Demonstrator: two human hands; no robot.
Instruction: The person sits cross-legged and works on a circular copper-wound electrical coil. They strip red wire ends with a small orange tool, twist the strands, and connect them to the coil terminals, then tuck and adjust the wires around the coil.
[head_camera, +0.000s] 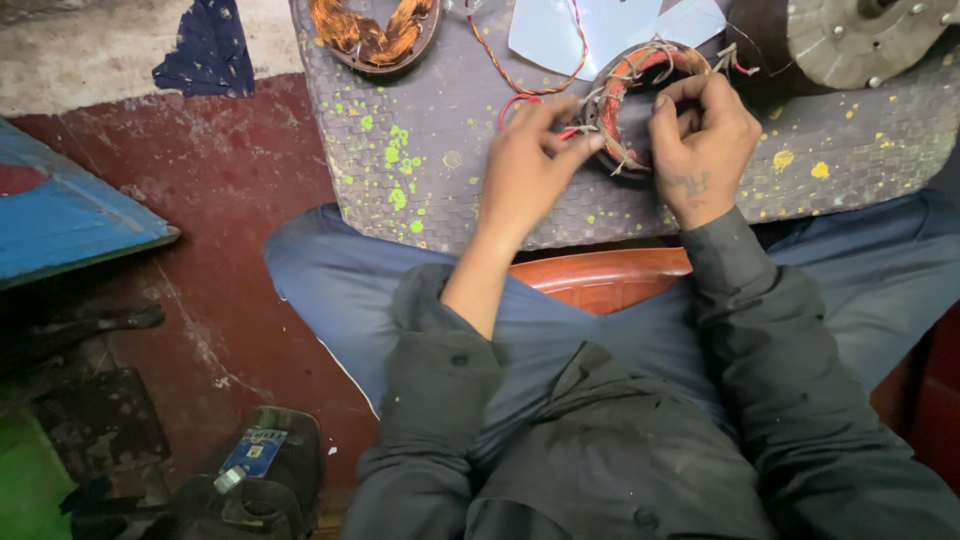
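Head view looks straight down on a person seated with knees apart, a grey woven mat (420, 170) laid across the lap and spattered with green and yellow paint. Below the mat an orange seat (600, 278) shows between the legs. The floor (230, 260) is worn red concrete; a blue board (70, 215) lies at the far left, and a dark tin with a blue label (262, 462) sits low on the floor.

On the mat, a coil (640, 105) of copper-red wire, bound with pale thread, lies between the two hands, touching the fingers of both. A red lead (515, 100) loops out from it just past the left fingertips. Further out beyond the fingers lie a second copper winding (372, 32), a white sheet (560, 35) and a round metal plate (860, 40).

The left hand (530, 165) comes in from below with the wrist bent and bare forearm showing; its thumb and forefinger are pressed together, pinching a thread or thin wire at the near-left edge of the coil. The right hand (705, 150) lies palm down, knuckles up, its fingers curled over the coil's right rim and gripping it, thumb tucked towards the centre. Its arm wears a dark sleeve (760, 330) down to the wrist.
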